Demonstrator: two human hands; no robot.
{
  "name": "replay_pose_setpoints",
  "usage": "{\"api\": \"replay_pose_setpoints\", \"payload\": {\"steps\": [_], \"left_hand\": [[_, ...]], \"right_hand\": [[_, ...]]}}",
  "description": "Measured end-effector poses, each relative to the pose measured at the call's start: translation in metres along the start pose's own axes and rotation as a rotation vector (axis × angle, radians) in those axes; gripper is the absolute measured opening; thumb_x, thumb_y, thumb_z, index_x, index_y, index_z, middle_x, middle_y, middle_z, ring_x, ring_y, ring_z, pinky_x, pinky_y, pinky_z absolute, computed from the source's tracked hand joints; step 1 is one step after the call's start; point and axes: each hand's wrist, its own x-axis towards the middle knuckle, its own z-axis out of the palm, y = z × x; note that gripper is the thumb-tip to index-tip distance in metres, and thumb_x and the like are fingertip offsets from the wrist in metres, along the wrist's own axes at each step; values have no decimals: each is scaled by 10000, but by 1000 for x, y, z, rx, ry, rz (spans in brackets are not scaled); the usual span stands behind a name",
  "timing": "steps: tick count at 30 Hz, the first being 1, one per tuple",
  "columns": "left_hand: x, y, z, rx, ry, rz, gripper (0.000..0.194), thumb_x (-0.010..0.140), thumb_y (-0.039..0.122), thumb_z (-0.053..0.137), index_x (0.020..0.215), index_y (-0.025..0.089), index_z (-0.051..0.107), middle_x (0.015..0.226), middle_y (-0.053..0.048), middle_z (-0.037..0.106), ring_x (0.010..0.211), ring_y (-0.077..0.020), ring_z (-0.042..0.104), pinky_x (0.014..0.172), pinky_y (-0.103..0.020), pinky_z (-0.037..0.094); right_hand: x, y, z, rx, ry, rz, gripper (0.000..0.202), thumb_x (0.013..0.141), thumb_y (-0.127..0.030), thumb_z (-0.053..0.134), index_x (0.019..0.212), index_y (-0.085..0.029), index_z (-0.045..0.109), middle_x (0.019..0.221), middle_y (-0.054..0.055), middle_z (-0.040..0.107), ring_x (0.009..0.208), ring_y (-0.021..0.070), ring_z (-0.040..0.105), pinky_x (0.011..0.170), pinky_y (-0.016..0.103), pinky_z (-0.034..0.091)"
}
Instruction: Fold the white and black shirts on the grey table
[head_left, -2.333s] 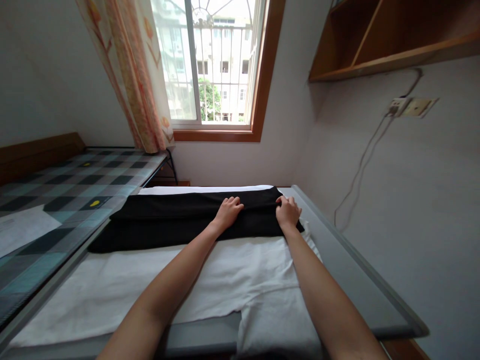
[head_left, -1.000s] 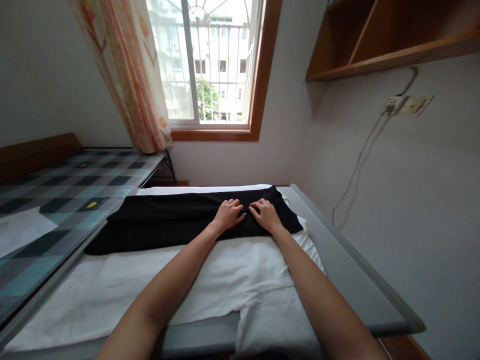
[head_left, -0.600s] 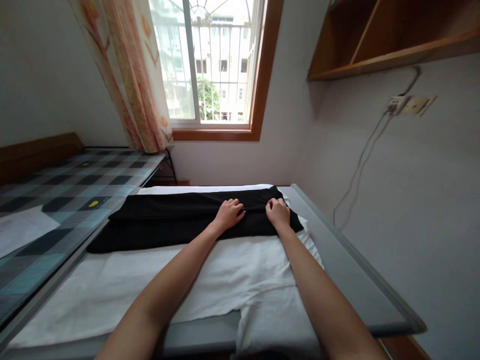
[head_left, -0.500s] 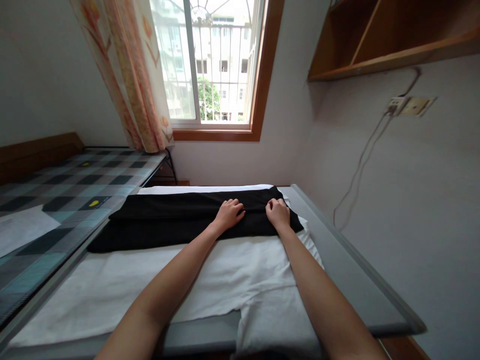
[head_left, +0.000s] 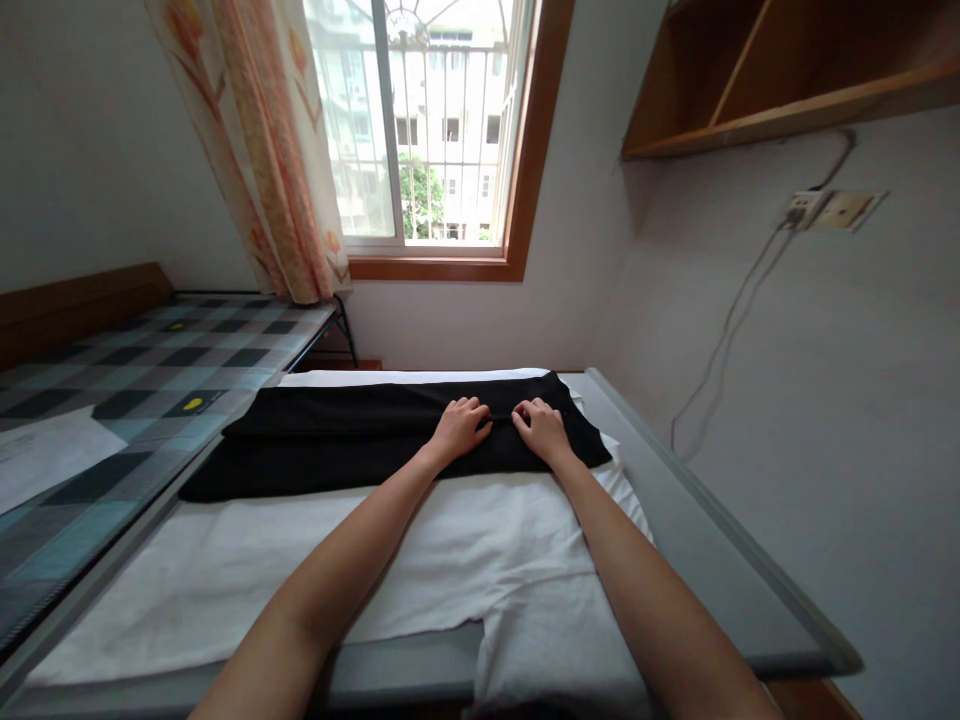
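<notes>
A folded black garment [head_left: 322, 440], which looks like trousers, lies lengthwise across a white T-shirt [head_left: 247, 560]. My left hand [head_left: 459, 428] rests on the black cloth right of its middle, fingers bent and thumb a little apart from them. Close beside it, my right hand [head_left: 544, 430] touches the same cloth near its right end, its fingers loosely curled and the thumb pointing left. A small gap of black fabric separates the two hands. The shirt's sleeve [head_left: 555, 640] hangs over the near edge between my forearms.
Beneath the clothes is a grey table [head_left: 720, 560] with a raised rim. A bed with a checked cover [head_left: 202, 355] adjoins it on the left, holding a white paper sheet [head_left: 56, 455]. Behind are a curtain [head_left: 270, 150] and window; a wooden shelf [head_left: 750, 125] and power cord [head_left: 720, 345] are right.
My right hand has slid left over the black garment, closer to my left hand. The left hand and the clothes stay in place; the view has shifted slightly.
</notes>
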Motion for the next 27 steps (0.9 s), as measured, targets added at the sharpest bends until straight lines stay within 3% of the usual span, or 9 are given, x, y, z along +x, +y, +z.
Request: {"api": "replay_pose_setpoints", "payload": {"steps": [5,9,13,19,23,27], "left_hand": [[-3,-4,-4,-2,-21,28,184,889,290,550,1020,216,657,988,-57,609,932,-196,552,823,-328,426],[-17,-22,-20,51,-51,78,196,883,231,558,1055,224,649,1034,-54,593,942,-185,541,843,-316,424],[-47,-62,-44,171,-87,103,266,883,224,556,1142,233,616,1047,-57,592,938,-190,543,840,-321,421],[-117,-139,-96,300,-194,20,275,881,188,505,1123,227,630,1060,-75,606,956,-213,566,856,-344,431],[-166,-182,-132,374,-259,-139,378,824,111,452,1136,229,631,1084,-83,613,968,-232,576,886,-365,432],[-201,-209,-160,412,-250,-384,344,810,162,426,1061,214,656,1075,-96,621,956,-255,589,863,-371,449]], "right_hand": [[0,5,2,25,23,3,204,898,-311,480,891,-217,661,866,48,602,881,203,551,786,315,338],[0,5,3,33,22,-3,203,897,-306,480,885,-216,661,853,42,596,869,195,549,788,310,337],[0,5,3,36,23,-5,199,891,-299,486,893,-210,665,856,38,595,845,188,552,772,305,333],[0,6,4,37,31,-17,197,887,-292,488,885,-211,668,857,39,600,844,189,555,761,304,331],[0,6,4,33,32,-22,197,890,-287,482,882,-211,664,865,44,607,865,197,560,760,306,332],[0,6,2,33,29,-23,201,890,-284,479,886,-213,667,864,47,611,857,198,562,761,307,334]]}}
